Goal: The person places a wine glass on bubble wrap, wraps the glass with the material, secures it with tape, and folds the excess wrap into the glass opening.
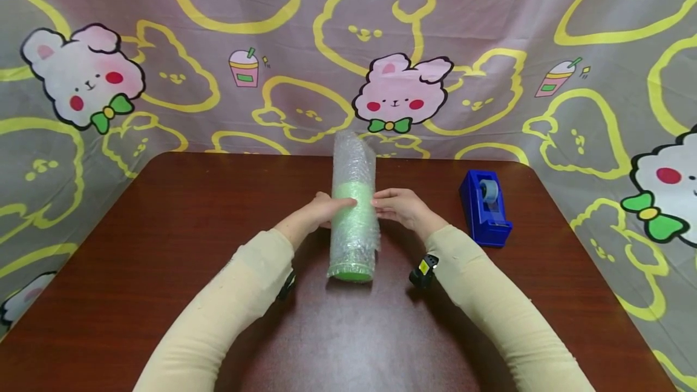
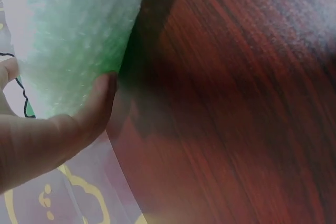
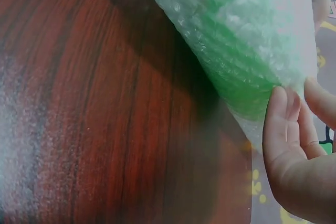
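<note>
The left hand (image 1: pixel 321 210) grips the bubble-wrapped green cylinder (image 1: pixel 354 241), thumb laid across it, and the right hand (image 1: pixel 404 207), thumb parted from fingers, touches its right side above the table (image 1: pixel 163 247), its long axis running from the person toward the patterned curtain (image 1: pixel 305 59).

Brown table (image 1: pixel 109 289); on it blue tape dispenser (image 1: pixel 478 213); bubble-wrapped cylinder (image 1: pixel 353 238)

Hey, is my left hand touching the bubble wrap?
Touching. The left wrist view shows it: the left hand lays its thumb directly against the bubble wrap.
</note>
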{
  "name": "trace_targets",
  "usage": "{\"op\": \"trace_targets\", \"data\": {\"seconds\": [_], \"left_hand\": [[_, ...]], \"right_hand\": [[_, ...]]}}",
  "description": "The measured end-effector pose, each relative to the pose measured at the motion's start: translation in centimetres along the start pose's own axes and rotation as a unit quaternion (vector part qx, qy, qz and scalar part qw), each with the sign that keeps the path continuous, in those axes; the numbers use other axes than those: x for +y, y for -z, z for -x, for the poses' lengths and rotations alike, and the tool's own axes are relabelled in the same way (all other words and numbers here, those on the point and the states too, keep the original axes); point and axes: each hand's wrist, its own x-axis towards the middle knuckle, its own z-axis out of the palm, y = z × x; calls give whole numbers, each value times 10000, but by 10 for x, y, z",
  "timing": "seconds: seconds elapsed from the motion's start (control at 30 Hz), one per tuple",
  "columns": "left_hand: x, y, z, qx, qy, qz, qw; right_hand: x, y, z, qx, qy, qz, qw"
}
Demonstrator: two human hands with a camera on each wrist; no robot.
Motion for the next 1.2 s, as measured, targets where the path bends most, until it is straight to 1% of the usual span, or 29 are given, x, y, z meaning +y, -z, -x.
{"op": "trace_targets", "data": {"seconds": [0.17, 0.27, 0.37, 0.43, 0.57, 0.7, 0.87, 0.97, 1.07, 1.13, 1.2], "left_hand": [[1, -1, 0, -259, -67, 303, 9992], [0, -1, 1, -366, -67, 462, 9982], [-1, -3, -1, -353, 10, 474, 9983], [-2, -4, -2, -333, 55, 478, 9983], [-2, -6, -3, -329, 77, 584, 9977], [0, -7, -4, -410, 103, 725, 9965], [3, -8, -5, -484, 109, 648, 9967], [4, -9, -5, -467, 75, 312, 9984], [4, -9, -4, -421, 0, -105, 9991], [4, -11, -5, -423, -52, -185, 9989], [4, -13, -6, -416, -59, -71, 9991]], "right_hand": [[-2, -1, 0, -8, -140, -57, 9999], [-3, -3, 0, 92, -361, 206, 9991], [-3, -3, -1, 158, -645, 550, 9963], [-3, -3, -1, 91, -808, 669, 9944], [0, -2, -1, -246, -969, 650, 9929], [1, 0, 0, -456, -913, 571, 9931], [-2, 2, 5, -544, -731, 504, 9946], [-3, 2, 5, -384, -657, 605, 9953], [-4, 2, 4, -81, -555, 825, 9950], [-6, 4, 4, 90, -455, 976, 9942], [-7, 5, 3, 214, -412, 1092, 9929]]}}
